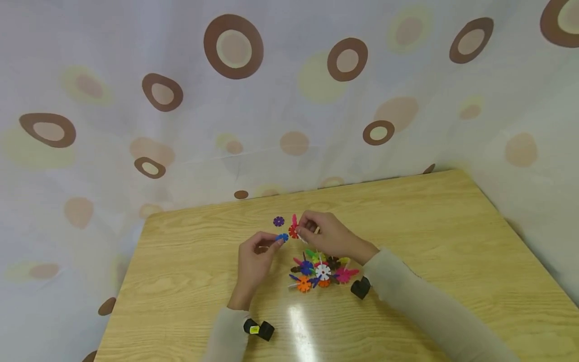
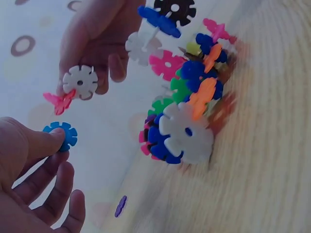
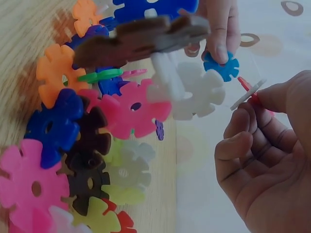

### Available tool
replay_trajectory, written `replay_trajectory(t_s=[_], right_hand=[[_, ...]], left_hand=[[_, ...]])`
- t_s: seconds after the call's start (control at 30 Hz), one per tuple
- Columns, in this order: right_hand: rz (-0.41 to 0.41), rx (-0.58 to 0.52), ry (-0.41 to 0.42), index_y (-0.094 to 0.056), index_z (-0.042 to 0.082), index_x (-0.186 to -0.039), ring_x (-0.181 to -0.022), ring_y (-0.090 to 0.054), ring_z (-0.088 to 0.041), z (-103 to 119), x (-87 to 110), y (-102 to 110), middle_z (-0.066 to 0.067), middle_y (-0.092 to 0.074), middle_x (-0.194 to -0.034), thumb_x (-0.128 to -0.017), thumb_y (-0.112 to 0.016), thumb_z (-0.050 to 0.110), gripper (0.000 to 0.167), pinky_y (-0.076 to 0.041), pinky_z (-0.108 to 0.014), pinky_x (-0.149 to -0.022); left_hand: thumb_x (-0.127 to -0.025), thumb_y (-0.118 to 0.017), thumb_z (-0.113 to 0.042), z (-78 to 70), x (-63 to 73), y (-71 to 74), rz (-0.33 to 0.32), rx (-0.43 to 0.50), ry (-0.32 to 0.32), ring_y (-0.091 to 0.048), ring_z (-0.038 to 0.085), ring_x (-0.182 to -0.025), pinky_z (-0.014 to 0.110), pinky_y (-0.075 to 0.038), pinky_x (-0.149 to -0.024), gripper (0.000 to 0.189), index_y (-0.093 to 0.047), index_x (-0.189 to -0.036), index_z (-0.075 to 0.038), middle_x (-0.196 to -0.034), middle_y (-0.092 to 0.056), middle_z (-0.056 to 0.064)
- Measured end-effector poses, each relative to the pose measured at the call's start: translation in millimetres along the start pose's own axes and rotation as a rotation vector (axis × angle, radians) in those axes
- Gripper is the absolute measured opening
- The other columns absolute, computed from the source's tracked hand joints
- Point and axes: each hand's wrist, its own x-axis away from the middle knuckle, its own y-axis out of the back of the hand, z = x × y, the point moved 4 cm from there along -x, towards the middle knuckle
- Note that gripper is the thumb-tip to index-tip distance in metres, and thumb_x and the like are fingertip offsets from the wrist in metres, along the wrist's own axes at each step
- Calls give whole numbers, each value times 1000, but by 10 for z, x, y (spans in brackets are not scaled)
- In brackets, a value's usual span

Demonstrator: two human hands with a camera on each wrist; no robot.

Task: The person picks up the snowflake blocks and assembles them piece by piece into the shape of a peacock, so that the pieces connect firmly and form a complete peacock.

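Between thumb and forefinger, my left hand (image 1: 254, 259) pinches a blue notched plastic disc (image 2: 71, 138). My right hand (image 1: 332, 236) pinches a small joined piece made of a white notched disc (image 2: 80, 81) and red and pink ones; the red disc (image 1: 293, 232) faces the blue one across a small gap. Below my right hand lies a cluster of interlocked notched discs (image 1: 323, 272) in white, blue, orange, pink, green, brown and other colours. In the right wrist view, my right fingertips partly cover the red disc (image 3: 246, 84) and the white one.
A loose purple disc (image 1: 279, 221) lies on the wooden table (image 1: 190, 281) beyond my hands. Behind the table hangs a pale cloth (image 1: 271, 100) with brown ring patterns. Black straps with small blocks (image 1: 266, 331) sit at both wrists.
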Motion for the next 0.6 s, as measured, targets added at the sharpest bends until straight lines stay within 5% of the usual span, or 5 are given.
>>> replay_trajectory(t_s=[0.13,0.43,0.6], right_hand=[[6,-12,7,-69,12,-106,-83,-66,-14,24,7,-15,-6,-73,-96,-112,-63,16,10,-57,-26,-72],[33,16,32,-71,13,-103,-78,-64,-10,28,-3,-58,1,-73,-90,-111,-64,15,12,-57,-24,-69],[4,10,12,-71,13,-103,-77,-64,-13,31,6,-45,-7,-74,-91,-112,-64,16,12,-56,-25,-68]], left_hand=[[-97,-81,-6,-61,94,-29,-63,11,-60,-69,7,-88,23,-59,-83,5,-79,-99,-3,-99,-81,14],[-94,-83,2,-109,210,-61,-153,-56,-328,-74,21,-82,24,-64,-79,8,-80,-93,-6,-91,-78,9],[-94,-83,1,-120,222,-69,-163,-61,-362,-74,25,-83,25,-64,-79,8,-80,-93,-6,-91,-77,9]])
